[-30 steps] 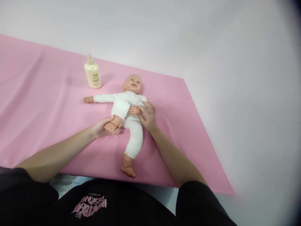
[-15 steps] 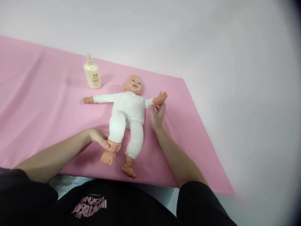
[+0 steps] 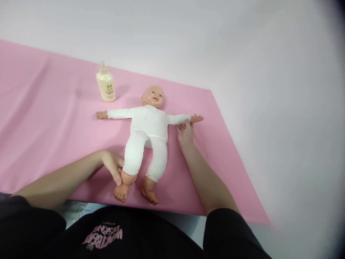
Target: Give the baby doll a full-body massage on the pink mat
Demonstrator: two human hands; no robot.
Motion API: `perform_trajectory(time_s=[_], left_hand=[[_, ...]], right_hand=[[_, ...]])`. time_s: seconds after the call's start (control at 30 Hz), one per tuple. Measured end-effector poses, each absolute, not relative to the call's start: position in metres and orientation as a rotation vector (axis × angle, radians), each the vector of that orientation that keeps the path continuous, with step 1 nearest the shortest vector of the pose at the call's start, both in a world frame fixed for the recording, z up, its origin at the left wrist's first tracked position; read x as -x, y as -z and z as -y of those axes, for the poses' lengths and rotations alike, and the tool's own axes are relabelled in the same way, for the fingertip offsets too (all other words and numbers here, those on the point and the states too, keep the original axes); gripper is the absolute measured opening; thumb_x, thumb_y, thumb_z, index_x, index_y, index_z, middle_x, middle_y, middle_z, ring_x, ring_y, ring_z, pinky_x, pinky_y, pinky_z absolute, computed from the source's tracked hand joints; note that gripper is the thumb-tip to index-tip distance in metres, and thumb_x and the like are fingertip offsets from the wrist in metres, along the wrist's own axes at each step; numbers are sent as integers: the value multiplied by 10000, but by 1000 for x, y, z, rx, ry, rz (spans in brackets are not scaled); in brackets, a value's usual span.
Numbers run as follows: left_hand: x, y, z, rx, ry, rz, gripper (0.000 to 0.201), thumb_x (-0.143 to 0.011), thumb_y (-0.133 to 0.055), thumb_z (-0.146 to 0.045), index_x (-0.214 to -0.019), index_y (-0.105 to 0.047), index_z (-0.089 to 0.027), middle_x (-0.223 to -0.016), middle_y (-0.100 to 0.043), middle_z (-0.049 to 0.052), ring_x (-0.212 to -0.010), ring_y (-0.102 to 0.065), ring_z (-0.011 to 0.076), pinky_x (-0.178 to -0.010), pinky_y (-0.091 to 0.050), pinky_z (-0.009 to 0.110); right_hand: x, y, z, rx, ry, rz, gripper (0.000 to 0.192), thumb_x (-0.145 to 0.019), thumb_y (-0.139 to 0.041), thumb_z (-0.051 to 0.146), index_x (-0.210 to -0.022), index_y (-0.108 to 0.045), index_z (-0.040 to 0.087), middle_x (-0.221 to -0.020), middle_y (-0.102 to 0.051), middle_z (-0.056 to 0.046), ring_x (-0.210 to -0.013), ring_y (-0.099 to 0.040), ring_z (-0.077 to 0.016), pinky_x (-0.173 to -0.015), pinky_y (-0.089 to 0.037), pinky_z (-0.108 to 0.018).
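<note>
A baby doll (image 3: 147, 133) in a white suit lies face up on a pink cloth (image 3: 54, 136), arms spread wide and both legs stretched toward me. My left hand (image 3: 114, 168) grips the ankle of the doll's leg on the left, just above the bare foot. My right hand (image 3: 184, 131) holds the wrist of the doll's arm on the right, pressed flat to the cloth. The doll's other arm lies free, pointing left.
A cream lotion bottle (image 3: 105, 83) stands upright on the cloth beyond the doll's free arm. The cloth's right edge meets a white surface (image 3: 269, 126). Its near edge runs just past the doll's feet, by my black shirt.
The doll's bent leg has been drawn straight toward me by my left hand. My right hand swung the doll's arm from across its belly out to the right, flat on the cloth.
</note>
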State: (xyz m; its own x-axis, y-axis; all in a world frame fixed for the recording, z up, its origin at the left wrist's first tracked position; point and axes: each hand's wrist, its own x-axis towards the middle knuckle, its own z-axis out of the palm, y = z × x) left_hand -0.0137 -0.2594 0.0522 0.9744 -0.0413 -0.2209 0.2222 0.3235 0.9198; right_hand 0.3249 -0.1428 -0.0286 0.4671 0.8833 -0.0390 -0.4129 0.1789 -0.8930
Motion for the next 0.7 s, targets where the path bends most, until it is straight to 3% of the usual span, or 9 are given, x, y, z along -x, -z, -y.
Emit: perform_trajectory(time_s=[0.2, 0.43, 0.6, 0.7], left_hand=[[14, -50, 262, -1260, 180, -121, 466, -586, -1011, -336, -978, -801, -198, -753, -722, 22, -829, -769, 290, -796, -641, 340], [16, -39, 260, -1343, 263, -74, 406, -696, -948, -424, -995, -817, -181, -955, -782, 81, -1014, -764, 307, -962, -608, 348], [17, -41, 258, -1255, 270, -15, 510, -630, -992, -372, -1047, -778, -169, -918, -773, 74, -908, -765, 293, -834, -622, 323], [20, -38, 255, -1160, 155, 7, 503, -702, -930, -504, -1038, -741, -181, -847, -756, 77, -799, -741, 273, -843, -605, 359]], right_hand=[[-327, 31, 140, 994, -1008, 535, 387, -939, -593, 423, -1303, -489, 342, -1317, -674, -41, -1083, -727, -164, -1082, -562, -480], [-327, 33, 139, 1019, -991, 591, 371, -937, -573, 448, -1279, -478, 341, -1326, -665, -40, -1107, -722, -167, -1092, -554, -477], [-323, 26, 144, 993, -996, 536, 349, -926, -600, 402, -1257, -514, 331, -1216, -693, -20, -987, -729, -140, -974, -608, -387], [-319, 20, 149, 994, -935, 629, 459, -904, -635, 400, -1338, -497, 342, -1278, -666, -33, -1022, -732, -149, -916, -624, -364]])
